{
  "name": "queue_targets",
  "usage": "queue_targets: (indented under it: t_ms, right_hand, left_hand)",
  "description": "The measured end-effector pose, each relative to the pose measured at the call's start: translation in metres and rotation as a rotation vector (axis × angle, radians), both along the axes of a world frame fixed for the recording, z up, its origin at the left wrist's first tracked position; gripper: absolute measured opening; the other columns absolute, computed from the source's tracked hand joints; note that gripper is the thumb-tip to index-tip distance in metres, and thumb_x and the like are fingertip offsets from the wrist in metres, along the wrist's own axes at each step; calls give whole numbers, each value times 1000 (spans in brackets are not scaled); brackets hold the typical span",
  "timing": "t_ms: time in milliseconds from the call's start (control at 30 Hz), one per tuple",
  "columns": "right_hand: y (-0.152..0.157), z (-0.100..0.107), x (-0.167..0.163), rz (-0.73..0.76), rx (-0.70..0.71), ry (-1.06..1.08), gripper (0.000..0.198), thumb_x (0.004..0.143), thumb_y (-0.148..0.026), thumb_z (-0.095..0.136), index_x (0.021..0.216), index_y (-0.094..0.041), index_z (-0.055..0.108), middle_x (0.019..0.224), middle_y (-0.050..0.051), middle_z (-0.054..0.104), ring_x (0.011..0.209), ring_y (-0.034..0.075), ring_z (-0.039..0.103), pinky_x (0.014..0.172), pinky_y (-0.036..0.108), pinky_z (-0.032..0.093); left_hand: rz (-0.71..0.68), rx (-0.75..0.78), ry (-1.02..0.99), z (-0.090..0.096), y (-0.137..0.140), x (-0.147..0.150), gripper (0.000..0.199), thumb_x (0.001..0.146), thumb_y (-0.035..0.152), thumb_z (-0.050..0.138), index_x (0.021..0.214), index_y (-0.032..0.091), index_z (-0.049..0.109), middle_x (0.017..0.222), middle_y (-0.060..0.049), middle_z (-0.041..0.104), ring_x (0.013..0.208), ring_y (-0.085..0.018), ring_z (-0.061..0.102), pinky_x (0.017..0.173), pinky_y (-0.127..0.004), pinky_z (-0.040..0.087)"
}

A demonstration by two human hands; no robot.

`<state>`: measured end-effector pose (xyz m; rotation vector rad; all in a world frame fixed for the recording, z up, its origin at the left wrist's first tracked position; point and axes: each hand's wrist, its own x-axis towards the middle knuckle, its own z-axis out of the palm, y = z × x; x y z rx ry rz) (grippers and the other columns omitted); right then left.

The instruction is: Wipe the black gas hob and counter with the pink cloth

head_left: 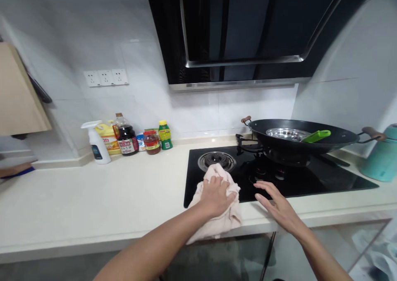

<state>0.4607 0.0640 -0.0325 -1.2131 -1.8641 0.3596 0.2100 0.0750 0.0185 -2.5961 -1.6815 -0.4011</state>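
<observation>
My left hand (215, 196) presses down on a pale pink cloth (231, 219), with the fingers curled into its folds. The cloth lies across the front edge of the black glass gas stove (194, 177) and hangs over the counter's edge. Just beyond it is the left burner (216, 161), its near side partly covered by the cloth. My right hand (277, 204) is empty, thumb and fingers apart, above the front edge of the stove near the control knobs (279, 174).
A large black wok (335, 139) stands on the right burner, holding a metal strainer (287, 134) with a green handle. A turquoise jug (381, 161) is at far right. Along the back wall are a spray bottle (98, 146), a soy sauce bottle (126, 138) and jars (151, 143). A range hood (242, 32) overhangs.
</observation>
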Motion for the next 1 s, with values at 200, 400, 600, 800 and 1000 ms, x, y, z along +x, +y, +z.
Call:
queue_targets:
  t_ms: [200,400,600,800,1000]
  right_hand:
    - [-9,9,-23,164,-46,-114,62,96,-62,50,146,-25,46,154,12,45,144,27,40,121,47,33]
    - [-2,18,-47,176,-98,-356,71,93,-67,53,149,-24,44,152,12,48,143,29,39,119,48,32]
    - [10,19,-59,41,-61,-373,45,105,-49,33,135,-25,58,134,12,60,126,27,53,109,50,38]
    - [2,25,-105,13,9,-443,41,99,-42,50,125,-15,65,146,20,50,147,38,29,120,61,13]
    - [-26,42,-128,260,28,-425,29,96,-48,60,103,-22,71,132,10,60,129,26,52,112,41,37]
  left_hand:
    - [-185,-119,-62,20,-14,-15,83,85,68,61,152,23,42,154,-14,49,142,-36,43,114,-56,34]
    - [-187,-310,-236,26,-20,-67,107,78,65,70,163,20,22,168,-17,25,153,-38,26,122,-56,23]
    - [202,-221,-229,7,-19,-100,84,91,65,50,157,14,36,167,-21,25,155,-37,20,121,-59,21]
    - [203,-203,-249,-6,-21,-102,63,90,63,51,134,19,60,159,-20,42,150,-39,31,117,-59,25]
    - [111,-105,-349,-10,-46,-117,28,86,37,51,105,21,63,120,-12,67,119,-29,58,104,-43,43]
